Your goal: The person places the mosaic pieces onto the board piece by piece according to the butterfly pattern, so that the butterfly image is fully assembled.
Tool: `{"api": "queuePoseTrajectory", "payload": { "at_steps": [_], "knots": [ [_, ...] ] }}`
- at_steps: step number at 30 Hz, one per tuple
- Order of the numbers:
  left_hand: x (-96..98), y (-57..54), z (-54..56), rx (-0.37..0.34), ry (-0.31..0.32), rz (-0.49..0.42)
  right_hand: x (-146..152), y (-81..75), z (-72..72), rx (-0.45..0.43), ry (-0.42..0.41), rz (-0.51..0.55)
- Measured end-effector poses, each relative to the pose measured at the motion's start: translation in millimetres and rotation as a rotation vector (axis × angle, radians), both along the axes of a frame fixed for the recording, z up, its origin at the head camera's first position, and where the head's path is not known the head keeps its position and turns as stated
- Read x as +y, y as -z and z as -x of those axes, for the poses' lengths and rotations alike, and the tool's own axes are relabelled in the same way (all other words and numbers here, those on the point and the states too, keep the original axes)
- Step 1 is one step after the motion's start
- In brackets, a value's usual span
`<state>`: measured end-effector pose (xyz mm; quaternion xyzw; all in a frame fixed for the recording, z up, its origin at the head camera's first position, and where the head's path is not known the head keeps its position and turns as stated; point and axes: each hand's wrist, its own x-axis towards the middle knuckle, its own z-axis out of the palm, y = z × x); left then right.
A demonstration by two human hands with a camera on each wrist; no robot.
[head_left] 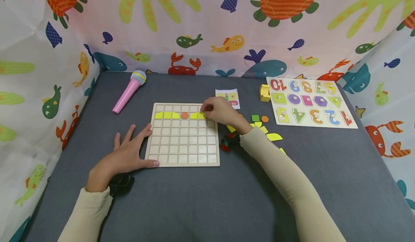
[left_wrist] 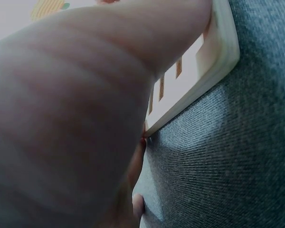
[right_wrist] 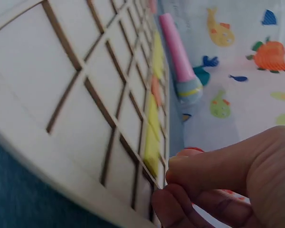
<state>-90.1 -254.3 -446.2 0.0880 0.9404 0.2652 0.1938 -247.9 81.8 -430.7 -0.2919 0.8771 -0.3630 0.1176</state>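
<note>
A pale wooden grid board [head_left: 183, 150] lies on the grey table. Across its second row run yellow tiles [head_left: 166, 115] and an orange disc [head_left: 184, 115]. My left hand [head_left: 124, 155] spreads along the board's left side, thumb on the near corner. My right hand [head_left: 223, 113] is over the far right cells, fingers bent and thumb close to the fingertips. In the right wrist view, these fingertips [right_wrist: 173, 178] stand right at the end of the yellow tiles [right_wrist: 152, 152]; whether they pinch a tile I cannot tell.
Loose yellow pieces [head_left: 274, 137], a green square [head_left: 255, 118] and an orange disc [head_left: 264, 119] lie right of the board. A patterned card [head_left: 231, 97], yellow block [head_left: 264, 93] and number-and-shape puzzle [head_left: 316, 108] are farther back. A pink microphone [head_left: 126, 97] lies at the left.
</note>
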Motion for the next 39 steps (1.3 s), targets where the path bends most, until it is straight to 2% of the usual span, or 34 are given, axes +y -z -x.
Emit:
{"api": "queuePoseTrajectory", "payload": {
  "at_steps": [6, 13, 21, 29, 39],
  "knots": [
    [1.7, 0.3, -0.2, -0.003, 0.002, 0.002, 29.4, -8.6, -1.1, -0.072, 0.059, 0.059],
    [1.4, -1.9, -0.3, 0.0, 0.007, 0.001, 67.3, -13.0, -1.9, -0.12, 0.084, 0.018],
    [0.4, -0.8, -0.1, -0.004, 0.01, 0.005, 97.5, -11.3, -6.8, -0.118, 0.111, -0.023],
    [0.4, 0.3, 0.4, -0.007, 0.012, 0.005, 122.3, -12.9, -19.1, -0.099, 0.137, -0.015],
    [2.0, 0.1, 0.3, -0.02, 0.006, 0.009, 157.9, -18.5, -38.4, -0.041, 0.227, -0.049]
  ]
}}
